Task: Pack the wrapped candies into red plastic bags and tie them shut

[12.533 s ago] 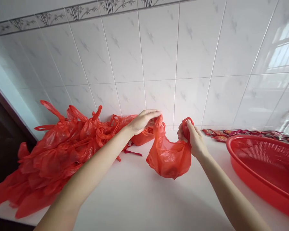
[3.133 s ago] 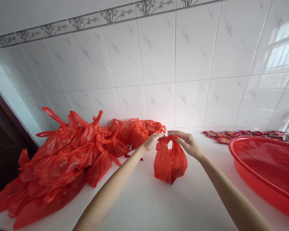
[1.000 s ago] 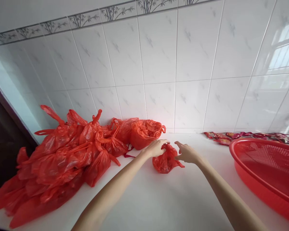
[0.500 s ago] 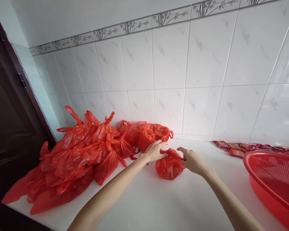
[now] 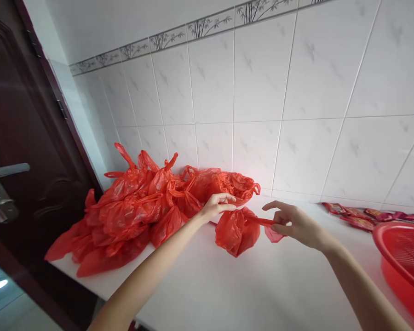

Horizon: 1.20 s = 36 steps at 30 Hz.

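Observation:
A small filled red plastic bag (image 5: 237,228) lies on the white counter (image 5: 227,289) between my hands. My left hand (image 5: 216,205) is closed in a pinch at the bag's top left. My right hand (image 5: 295,223) pinches one of the bag's handles and holds it stretched out to the right, with the loose end hanging below the fingers. A large heap of tied red bags (image 5: 131,211) lies to the left against the tiled wall. Just behind my left hand stands an open red bag stuffed with more red plastic (image 5: 239,184).
A red plastic basket (image 5: 405,257) sits at the right edge. Several red snack packets (image 5: 359,218) lie along the wall behind it. A dark wooden door (image 5: 24,151) with a metal handle stands at the left, beside the counter's end.
The bag was held up by both handles, then set down and bunched. Now my right hand has drawn one handle out to the right. My view has swung left, showing the door.

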Motion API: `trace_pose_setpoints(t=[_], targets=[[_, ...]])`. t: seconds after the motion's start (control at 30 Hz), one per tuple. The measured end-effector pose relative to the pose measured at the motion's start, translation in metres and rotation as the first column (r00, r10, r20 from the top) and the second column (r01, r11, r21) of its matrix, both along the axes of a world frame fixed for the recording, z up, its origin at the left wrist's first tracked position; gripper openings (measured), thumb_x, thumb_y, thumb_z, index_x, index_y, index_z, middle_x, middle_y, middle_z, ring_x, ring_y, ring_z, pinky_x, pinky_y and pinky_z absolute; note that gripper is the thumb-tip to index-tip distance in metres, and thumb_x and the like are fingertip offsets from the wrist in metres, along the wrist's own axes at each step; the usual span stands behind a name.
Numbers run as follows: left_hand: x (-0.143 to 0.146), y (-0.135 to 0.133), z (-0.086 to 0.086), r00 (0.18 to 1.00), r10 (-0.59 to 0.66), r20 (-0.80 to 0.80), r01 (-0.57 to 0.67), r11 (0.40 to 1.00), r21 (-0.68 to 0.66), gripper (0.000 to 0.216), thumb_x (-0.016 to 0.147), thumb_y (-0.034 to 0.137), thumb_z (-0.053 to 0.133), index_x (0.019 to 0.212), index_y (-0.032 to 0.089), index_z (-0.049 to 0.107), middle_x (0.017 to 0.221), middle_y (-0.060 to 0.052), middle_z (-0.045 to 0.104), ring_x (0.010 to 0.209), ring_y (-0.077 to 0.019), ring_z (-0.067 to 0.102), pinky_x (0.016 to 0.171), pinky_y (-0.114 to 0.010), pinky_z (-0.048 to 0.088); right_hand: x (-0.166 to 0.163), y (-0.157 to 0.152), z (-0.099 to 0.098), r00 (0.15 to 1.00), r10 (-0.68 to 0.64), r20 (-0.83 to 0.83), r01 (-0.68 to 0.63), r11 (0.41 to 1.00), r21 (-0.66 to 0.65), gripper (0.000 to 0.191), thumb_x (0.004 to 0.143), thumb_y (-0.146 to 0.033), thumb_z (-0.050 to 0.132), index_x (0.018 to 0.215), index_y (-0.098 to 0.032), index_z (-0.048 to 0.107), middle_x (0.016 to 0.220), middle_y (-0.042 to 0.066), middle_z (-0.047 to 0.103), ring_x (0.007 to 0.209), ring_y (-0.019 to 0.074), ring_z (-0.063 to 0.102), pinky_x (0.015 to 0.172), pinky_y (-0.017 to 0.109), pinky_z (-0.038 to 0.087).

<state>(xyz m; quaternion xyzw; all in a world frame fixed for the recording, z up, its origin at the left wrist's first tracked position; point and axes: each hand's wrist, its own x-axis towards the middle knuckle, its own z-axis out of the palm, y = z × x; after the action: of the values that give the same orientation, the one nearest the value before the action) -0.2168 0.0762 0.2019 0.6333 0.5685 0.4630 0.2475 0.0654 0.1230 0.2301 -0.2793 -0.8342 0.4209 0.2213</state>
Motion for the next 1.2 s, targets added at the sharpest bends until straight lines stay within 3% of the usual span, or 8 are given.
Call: trace_pose_setpoints(t=[0.17, 0.27, 0.43, 0.63, 0.83, 0.93, 1.07, 1.2], targets=[[0.019, -0.023, 0.008, 0.996, 0.035, 0.085, -0.036, 0.999, 0.010, 0.039, 0.073, 0.048, 0.073, 0.099, 0.019, 0.073, 0.061, 0.005, 0.046, 0.062, -0.0129, 0.048, 0.065, -0.027, 0.040, -0.001, -0.008, 0.006, 0.991, 0.015, -0.136, -0.024, 0.997, -0.068, 0.038, 0.079, -0.037, 0.067, 0.113, -0.022, 0.059, 0.067, -0.003, 0.058, 0.075, 0.0210, 0.064, 0.068, 0.035, 0.052], [0.050, -0.045, 0.016, 0.993, -0.113, 0.027, 0.112, 0.993, 0.044, 0.056, 0.067, 0.040, 0.082, 0.119, 0.024, 0.069, 0.076, 0.003, 0.059, 0.073, -0.0151, 0.055, 0.070, -0.027, 0.045, -0.010, -0.026, 0.008, 0.978, 0.029, -0.207, -0.034, 0.999, -0.018, 0.039, 0.085, -0.042, 0.065, 0.118, -0.023, 0.057, 0.073, 0.000, 0.066, 0.079, 0.0220, 0.066, 0.075, 0.038, 0.055], [0.089, -0.063, 0.017, 0.983, -0.186, -0.014, 0.186, 0.975, 0.121, 0.021, 0.085, 0.038, 0.069, 0.089, 0.018, 0.070, 0.082, -0.003, 0.065, 0.071, -0.0144, 0.054, 0.067, -0.027, 0.044, -0.018, -0.043, 0.005, 0.956, 0.094, -0.277, -0.070, 0.993, 0.094, 0.041, 0.092, -0.049, 0.061, 0.126, -0.025, 0.057, 0.092, 0.007, 0.074, 0.091, 0.0246, 0.070, 0.084, 0.041, 0.057], [0.089, -0.065, 0.013, 0.958, -0.176, 0.227, 0.144, 0.978, 0.148, 0.038, 0.093, 0.048, 0.056, 0.072, 0.017, 0.060, 0.066, 0.001, 0.050, 0.063, -0.0124, 0.043, 0.059, -0.027, 0.037, -0.017, -0.030, -0.005, 0.953, 0.140, -0.269, -0.108, 0.986, 0.130, 0.080, 0.076, -0.050, 0.080, 0.145, -0.030, 0.045, 0.138, 0.012, 0.060, 0.127, 0.0311, 0.058, 0.106, 0.049, 0.050], [0.088, -0.079, 0.020, 0.960, -0.156, 0.233, 0.111, 0.974, 0.196, 0.035, 0.095, 0.045, 0.053, 0.075, 0.019, 0.061, 0.071, -0.001, 0.058, 0.069, -0.0150, 0.053, 0.067, -0.028, 0.045, -0.050, -0.044, -0.036, 0.933, 0.310, -0.185, -0.341, 0.924, -0.172, 0.040, 0.085, -0.057, 0.068, 0.088, -0.017, 0.067, 0.086, 0.006, 0.072, 0.080, 0.0234, 0.069, 0.073, 0.036, 0.058], [0.079, -0.083, 0.010, 0.962, -0.073, 0.264, 0.037, 0.989, 0.142, 0.038, 0.092, 0.050, 0.056, 0.071, 0.019, 0.057, 0.069, 0.000, 0.055, 0.068, -0.0145, 0.052, 0.068, -0.028, 0.044, -0.064, -0.055, -0.050, 0.944, 0.255, -0.209, -0.300, 0.927, -0.224, 0.043, 0.089, -0.058, 0.062, 0.075, -0.017, 0.060, 0.076, 0.003, 0.067, 0.068, 0.0181, 0.063, 0.064, 0.031, 0.053], [0.053, -0.091, 0.007, 0.923, 0.173, 0.344, -0.199, 0.979, 0.042, 0.038, 0.081, 0.056, 0.066, 0.072, 0.019, 0.060, 0.072, -0.002, 0.060, 0.071, -0.0161, 0.056, 0.067, -0.029, 0.047, -0.067, -0.061, -0.052, 0.903, 0.347, -0.252, -0.395, 0.903, -0.172, 0.039, 0.092, -0.054, 0.061, 0.103, -0.017, 0.063, 0.095, 0.005, 0.071, 0.084, 0.0214, 0.067, 0.076, 0.035, 0.057], [-0.006, -0.105, 0.060, 0.814, 0.390, 0.430, -0.518, 0.823, 0.234, 0.027, 0.073, 0.044, 0.071, 0.072, 0.018, 0.061, 0.073, -0.002, 0.062, 0.077, -0.0193, 0.062, 0.067, -0.029, 0.049, -0.052, -0.046, -0.037, 0.919, 0.268, -0.289, -0.251, 0.963, 0.093, 0.057, 0.088, -0.052, 0.067, 0.135, -0.024, 0.052, 0.139, 0.012, 0.059, 0.129, 0.0304, 0.055, 0.111, 0.050, 0.044]])
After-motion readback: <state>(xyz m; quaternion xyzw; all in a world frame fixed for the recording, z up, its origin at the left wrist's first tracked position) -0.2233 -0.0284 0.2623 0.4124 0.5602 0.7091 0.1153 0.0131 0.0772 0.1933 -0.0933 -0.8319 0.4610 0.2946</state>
